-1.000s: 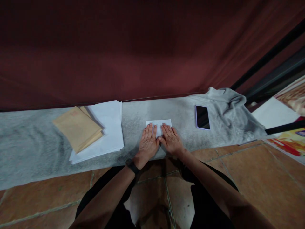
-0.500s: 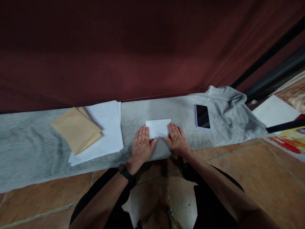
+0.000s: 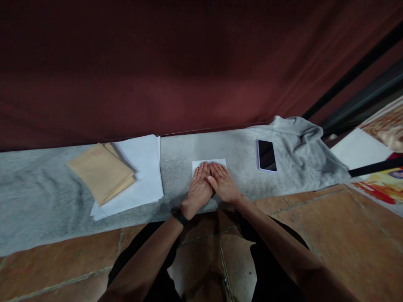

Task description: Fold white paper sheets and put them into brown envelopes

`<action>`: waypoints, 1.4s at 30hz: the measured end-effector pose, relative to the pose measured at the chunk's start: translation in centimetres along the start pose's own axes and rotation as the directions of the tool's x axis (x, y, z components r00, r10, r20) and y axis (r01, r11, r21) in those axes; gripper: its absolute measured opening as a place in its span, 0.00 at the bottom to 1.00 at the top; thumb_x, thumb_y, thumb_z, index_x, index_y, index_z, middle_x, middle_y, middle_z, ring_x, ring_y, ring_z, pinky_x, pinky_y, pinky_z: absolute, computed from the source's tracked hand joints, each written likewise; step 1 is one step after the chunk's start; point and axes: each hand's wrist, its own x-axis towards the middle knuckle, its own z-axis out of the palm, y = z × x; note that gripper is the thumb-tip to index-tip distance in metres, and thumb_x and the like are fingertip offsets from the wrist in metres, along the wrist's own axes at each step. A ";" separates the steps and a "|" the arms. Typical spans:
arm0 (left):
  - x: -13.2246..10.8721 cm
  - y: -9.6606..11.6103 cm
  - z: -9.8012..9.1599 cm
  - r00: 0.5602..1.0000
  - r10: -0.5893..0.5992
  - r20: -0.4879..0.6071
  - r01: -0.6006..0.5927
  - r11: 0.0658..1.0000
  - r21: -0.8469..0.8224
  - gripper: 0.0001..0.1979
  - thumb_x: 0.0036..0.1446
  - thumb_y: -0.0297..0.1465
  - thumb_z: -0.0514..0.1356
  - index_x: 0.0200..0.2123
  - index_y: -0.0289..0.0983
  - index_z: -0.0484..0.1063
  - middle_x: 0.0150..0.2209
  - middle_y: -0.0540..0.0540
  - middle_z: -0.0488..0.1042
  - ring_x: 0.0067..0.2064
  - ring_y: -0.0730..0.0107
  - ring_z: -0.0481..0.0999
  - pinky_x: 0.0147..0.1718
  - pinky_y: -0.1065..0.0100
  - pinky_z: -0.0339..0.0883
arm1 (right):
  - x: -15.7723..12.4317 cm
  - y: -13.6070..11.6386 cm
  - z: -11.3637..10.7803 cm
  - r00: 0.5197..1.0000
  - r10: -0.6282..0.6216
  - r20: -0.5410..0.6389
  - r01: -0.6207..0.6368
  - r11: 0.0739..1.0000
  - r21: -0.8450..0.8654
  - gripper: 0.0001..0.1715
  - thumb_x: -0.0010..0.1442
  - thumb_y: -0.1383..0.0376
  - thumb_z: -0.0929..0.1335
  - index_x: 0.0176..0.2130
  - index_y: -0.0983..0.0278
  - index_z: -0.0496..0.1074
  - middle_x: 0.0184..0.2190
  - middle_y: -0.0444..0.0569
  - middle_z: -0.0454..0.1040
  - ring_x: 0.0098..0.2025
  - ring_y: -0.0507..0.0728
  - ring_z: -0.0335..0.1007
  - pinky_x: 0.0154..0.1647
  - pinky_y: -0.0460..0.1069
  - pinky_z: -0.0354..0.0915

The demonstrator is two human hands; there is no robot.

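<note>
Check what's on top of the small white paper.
The left hand and right hand lie flat on it, the right thumb over the left hand. A strip of the white paper along its far edge shows; whatever lies beneath the hands can't be seen.

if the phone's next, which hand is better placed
The right hand, probably: it rests on the paper on the side nearer the phone, with only cloth in between. The left hand is farther off and would likely have to reach across.
</note>
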 end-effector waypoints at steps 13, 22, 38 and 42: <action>1.1 -1.3 0.0 0.987 -0.150 -0.052 0.151 0.989 0.007 0.31 0.71 0.32 0.42 0.72 0.23 0.49 0.75 0.31 0.49 0.76 0.54 0.45 0.73 0.50 0.43 | 0.9 0.6 1.6 0.993 0.054 -0.101 -0.067 0.988 -0.138 0.38 0.76 0.52 0.52 0.72 0.74 0.56 0.73 0.60 0.55 0.75 0.63 0.48 0.75 0.61 0.46; 0.3 -1.8 -0.1 0.961 -0.261 -0.088 0.265 0.963 0.045 0.36 0.72 0.42 0.44 0.72 0.20 0.50 0.74 0.27 0.48 0.76 0.49 0.43 0.73 0.49 0.45 | 0.2 2.1 1.6 0.980 0.125 -0.157 -0.154 0.969 -0.193 0.42 0.75 0.49 0.55 0.72 0.76 0.53 0.73 0.64 0.53 0.74 0.67 0.50 0.74 0.63 0.46; -1.8 -1.7 -0.5 0.977 -0.179 -0.116 0.183 0.983 0.025 0.36 0.72 0.43 0.46 0.73 0.25 0.49 0.75 0.31 0.49 0.76 0.50 0.45 0.73 0.47 0.45 | 0.1 2.5 1.5 0.963 0.181 -0.201 -0.215 0.963 -0.164 0.41 0.75 0.49 0.54 0.73 0.74 0.52 0.73 0.65 0.54 0.74 0.68 0.51 0.73 0.64 0.46; -2.7 -1.0 -0.5 0.995 -0.084 -0.055 0.085 0.996 0.027 0.30 0.73 0.37 0.43 0.72 0.28 0.53 0.74 0.36 0.52 0.76 0.56 0.48 0.73 0.51 0.43 | 0.1 2.3 1.6 0.962 0.192 -0.192 -0.226 0.958 -0.176 0.41 0.75 0.51 0.54 0.72 0.78 0.53 0.73 0.66 0.53 0.74 0.69 0.51 0.73 0.64 0.47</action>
